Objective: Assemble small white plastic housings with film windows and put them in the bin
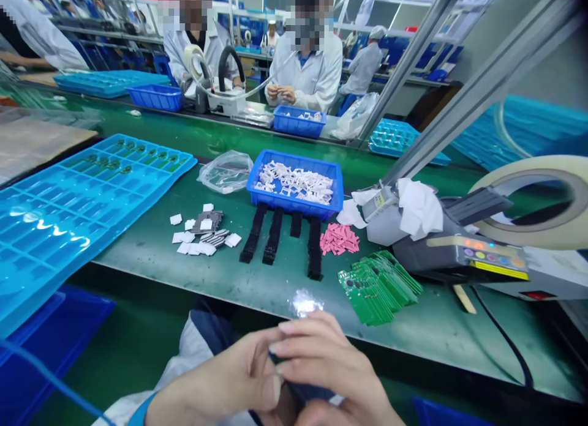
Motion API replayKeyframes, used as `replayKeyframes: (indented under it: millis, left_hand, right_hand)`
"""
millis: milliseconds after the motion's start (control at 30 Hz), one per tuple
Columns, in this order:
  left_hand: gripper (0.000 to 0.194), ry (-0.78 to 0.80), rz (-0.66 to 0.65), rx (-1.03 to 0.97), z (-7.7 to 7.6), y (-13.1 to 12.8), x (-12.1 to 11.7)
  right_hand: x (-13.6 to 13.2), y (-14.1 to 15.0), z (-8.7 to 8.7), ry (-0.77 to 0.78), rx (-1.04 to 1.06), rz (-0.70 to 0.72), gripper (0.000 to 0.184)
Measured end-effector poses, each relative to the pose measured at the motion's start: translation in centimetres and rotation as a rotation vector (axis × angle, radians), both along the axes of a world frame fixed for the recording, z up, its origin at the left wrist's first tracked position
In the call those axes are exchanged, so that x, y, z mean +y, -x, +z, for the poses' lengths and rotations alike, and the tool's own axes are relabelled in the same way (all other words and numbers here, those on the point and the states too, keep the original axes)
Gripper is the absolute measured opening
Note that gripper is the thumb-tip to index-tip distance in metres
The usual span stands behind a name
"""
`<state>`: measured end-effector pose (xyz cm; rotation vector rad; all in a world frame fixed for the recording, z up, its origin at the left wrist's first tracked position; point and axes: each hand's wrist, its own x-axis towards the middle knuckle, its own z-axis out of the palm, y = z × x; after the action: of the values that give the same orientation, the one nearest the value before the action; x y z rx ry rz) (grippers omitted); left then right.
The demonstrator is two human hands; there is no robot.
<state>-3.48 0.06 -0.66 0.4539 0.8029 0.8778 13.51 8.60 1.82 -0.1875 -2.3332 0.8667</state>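
My left hand (pixel 225 374) and my right hand (pixel 328 358) meet at the table's front edge, fingers curled and pressed together. A small dark bit shows between the fingertips; what they hold, if anything, is hidden. Beyond them, a fanned stack of green circuit boards (pixel 379 288) lies to the right, beside a pile of pink strips (pixel 339 239). Black strips (pixel 274 236) hang over or lean from a blue bin (pixel 296 209) full of small white plastic parts (pixel 296 182). White square pads (pixel 197 248) and grey pieces (pixel 209 223) lie scattered to the left.
A blue compartment tray (pixel 50 230) on the left bears several green boards at its far end. A clear plastic bag (pixel 226 171) lies by the bin. On the right stand a tape dispenser (pixel 459 254) and a large tape roll (pixel 546 169). Co-workers (pixel 305 65) sit across the line.
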Motion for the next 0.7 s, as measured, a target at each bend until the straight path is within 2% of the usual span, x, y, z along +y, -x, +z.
replayKeyframes:
  millis: [100,167,233,267,300,333,433,533,600,700]
  left_hand:
    - [0.077,-0.09,-0.055,0.089,-0.5,0.3,0.8]
    - [0.076,-0.216,-0.061,0.225,0.0,1.0,2.6]
    - [0.06,-0.396,0.025,0.605,1.2,2.4,5.8]
    - [0.046,-0.51,0.072,0.903,1.9,3.2,7.8]
    - [0.037,-0.628,0.11,1.265,2.7,4.2,10.0]
    - [0.034,-0.659,0.146,1.409,3.4,5.1,12.4]
    - [0.032,-0.689,0.137,1.646,4.5,7.5,19.7]
    - [0.03,-0.648,0.025,1.786,4.1,8.4,25.4]
    - [0.031,-0.611,-0.033,1.835,3.4,8.1,27.8]
    - [0.029,-0.587,-0.072,1.863,2.5,7.2,29.3]
  right_hand:
    - [0.8,0.0,-0.7,0.045,0.037,0.051,0.025]
    - [1.8,-0.2,-2.6,0.038,0.114,-0.107,0.029]
    - [3.0,-0.5,-4.9,-0.026,0.215,-0.423,0.027]
    - [3.6,-0.7,-6.0,-0.074,0.244,-0.581,0.023]
    - [4.1,-0.8,-7.0,-0.108,0.266,-0.685,0.02]
    - [4.4,-1.0,-7.8,-0.141,0.279,-0.752,0.018]
    - [4.8,-1.2,-9.0,-0.202,0.249,-0.768,0.019]
    - [4.7,-1.2,-9.1,-0.215,0.197,-0.758,0.02]
    - [4.8,-1.1,-9.0,-0.191,0.196,-0.77,0.019]
    - [4.9,-1.0,-8.8,-0.16,0.213,-0.772,0.019]
